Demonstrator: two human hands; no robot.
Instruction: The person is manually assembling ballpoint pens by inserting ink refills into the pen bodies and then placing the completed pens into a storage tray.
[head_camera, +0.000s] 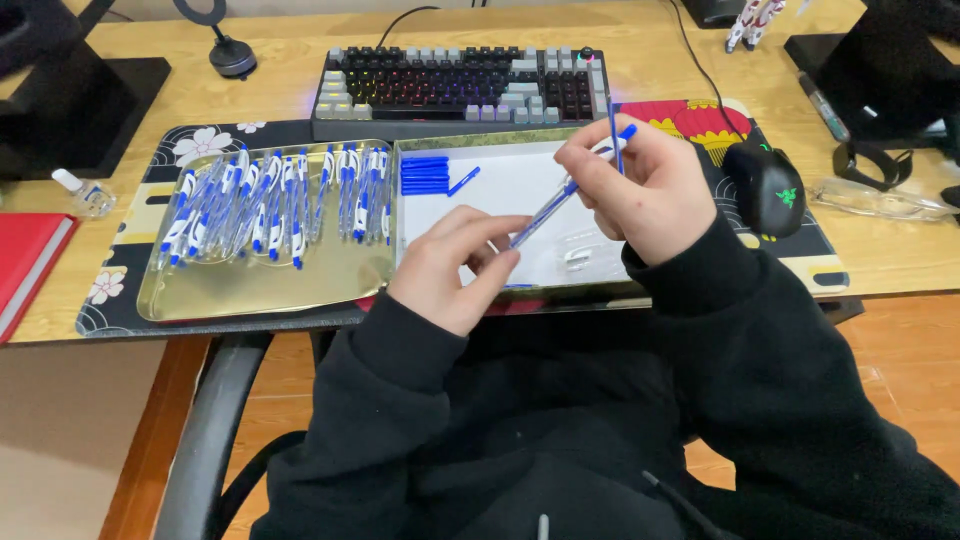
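A blue pen was gripped between the left hand and right hand (both closed on it), above the tray.

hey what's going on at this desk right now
A person seated at a desk holds a clear-barrelled blue pen between both hands: the left hand at its lower end, the right hand gripping the upper end along with a thin blue refill. A gold tray holds many similar pens; a white tray holds loose blue refills.

Glossy metal tray (clear plastic pens)
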